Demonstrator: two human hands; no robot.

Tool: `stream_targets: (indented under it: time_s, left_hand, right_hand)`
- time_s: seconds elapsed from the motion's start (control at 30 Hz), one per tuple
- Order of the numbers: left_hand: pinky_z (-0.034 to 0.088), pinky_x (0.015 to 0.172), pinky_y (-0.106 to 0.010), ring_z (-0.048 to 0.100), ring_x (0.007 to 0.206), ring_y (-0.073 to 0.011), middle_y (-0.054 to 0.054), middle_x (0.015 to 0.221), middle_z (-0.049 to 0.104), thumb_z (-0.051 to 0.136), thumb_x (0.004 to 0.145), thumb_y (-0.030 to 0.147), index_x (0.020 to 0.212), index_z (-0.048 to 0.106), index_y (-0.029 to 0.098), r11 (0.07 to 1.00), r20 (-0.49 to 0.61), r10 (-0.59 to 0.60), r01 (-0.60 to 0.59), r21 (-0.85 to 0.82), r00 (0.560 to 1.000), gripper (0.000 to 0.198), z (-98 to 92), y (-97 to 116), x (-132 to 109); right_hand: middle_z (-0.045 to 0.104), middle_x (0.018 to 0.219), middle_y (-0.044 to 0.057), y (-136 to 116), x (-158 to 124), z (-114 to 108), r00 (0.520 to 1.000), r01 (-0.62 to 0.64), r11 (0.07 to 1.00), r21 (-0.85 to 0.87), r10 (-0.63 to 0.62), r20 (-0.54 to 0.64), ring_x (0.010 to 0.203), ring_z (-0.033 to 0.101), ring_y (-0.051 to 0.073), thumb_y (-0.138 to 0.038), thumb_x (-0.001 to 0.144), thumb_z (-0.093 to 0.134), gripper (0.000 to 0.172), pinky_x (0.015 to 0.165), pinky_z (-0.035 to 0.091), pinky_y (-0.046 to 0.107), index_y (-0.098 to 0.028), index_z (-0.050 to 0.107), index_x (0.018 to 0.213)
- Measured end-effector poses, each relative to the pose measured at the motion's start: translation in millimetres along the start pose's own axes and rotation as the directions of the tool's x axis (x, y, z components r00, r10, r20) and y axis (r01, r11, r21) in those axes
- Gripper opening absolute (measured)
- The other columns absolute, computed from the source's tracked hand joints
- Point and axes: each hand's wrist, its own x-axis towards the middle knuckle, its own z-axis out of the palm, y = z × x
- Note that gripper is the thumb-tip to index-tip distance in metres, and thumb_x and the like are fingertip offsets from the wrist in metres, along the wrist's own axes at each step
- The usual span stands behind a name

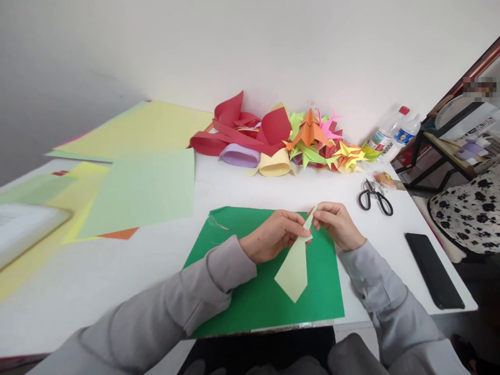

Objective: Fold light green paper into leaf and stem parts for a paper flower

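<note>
A folded pale green paper piece (295,271) tapers to a narrow strip at its upper end and is held just above a dark green sheet (242,291). My left hand (275,234) pinches it at the middle, where a small fold sticks out sideways. At the narrow tip, the fingers of my right hand (336,221) are closed on the same paper. Its wide, pointed end hangs free towards me. Part of the fold is hidden behind my left fingers.
Coloured paper sheets (144,187) lie at the left. Red paper shapes (242,130) and folded paper figures (312,133) are piled by the wall. Scissors (375,198), a black phone (433,271) and plastic bottles (390,130) stand or lie at the right. Beyond, a person in patterned clothing (469,213).
</note>
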Motion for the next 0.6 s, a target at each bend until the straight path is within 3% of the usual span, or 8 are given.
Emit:
stream_targets:
  time_s: [0.13,0.3,0.43,0.6]
  left_hand:
    - [0.037,0.052,-0.024,0.056,0.052,-0.0122,-0.003,0.054,0.062,0.072,0.056,0.015,0.054,0.060,0.012,1.000,-0.010,-0.008,0.008,0.017,1.000,0.013,1.2,2.1,-0.9]
    - [0.047,0.065,-0.029,0.063,0.059,-0.0157,-0.005,0.064,0.067,0.070,0.062,0.017,0.070,0.058,0.012,0.998,0.075,-0.004,0.009,-0.070,0.997,0.015,3.6,1.8,-1.7]
    - [0.046,0.055,-0.028,0.059,0.049,-0.0145,-0.004,0.065,0.065,0.064,0.069,0.021,0.080,0.052,0.015,0.998,0.154,-0.004,0.014,-0.062,0.988,0.017,4.0,0.2,-2.1]
    - [0.042,0.048,-0.025,0.049,0.042,-0.0109,0.001,0.056,0.056,0.055,0.072,0.027,0.078,0.053,0.016,0.999,0.140,0.011,-0.005,-0.042,0.990,0.012,3.8,1.5,-3.9]
  right_hand:
    - [0.062,0.058,-0.001,1.5,0.1,0.5,0.997,0.076,0.993,-0.093,-0.076,-0.004,0.055,0.054,0.011,-0.033,0.073,0.070,0.018,0.058,0.042,0.025,-0.016,0.069,0.072]
    - [0.062,0.062,0.000,-2.4,-0.7,4.1,0.989,0.141,0.973,-0.180,-0.145,-0.009,0.059,0.053,0.013,-0.040,0.075,0.069,0.023,0.062,0.045,0.028,-0.017,0.068,0.071]
    - [0.061,0.062,0.000,-3.4,-1.0,5.2,0.986,0.166,0.962,-0.218,-0.165,0.023,0.059,0.053,0.013,-0.042,0.077,0.066,0.025,0.063,0.045,0.028,-0.018,0.065,0.070]
    - [0.059,0.058,-0.001,-2.0,-2.0,6.0,0.982,0.189,0.957,-0.222,-0.179,0.064,0.056,0.052,0.012,-0.040,0.083,0.061,0.028,0.062,0.042,0.027,-0.017,0.060,0.067]
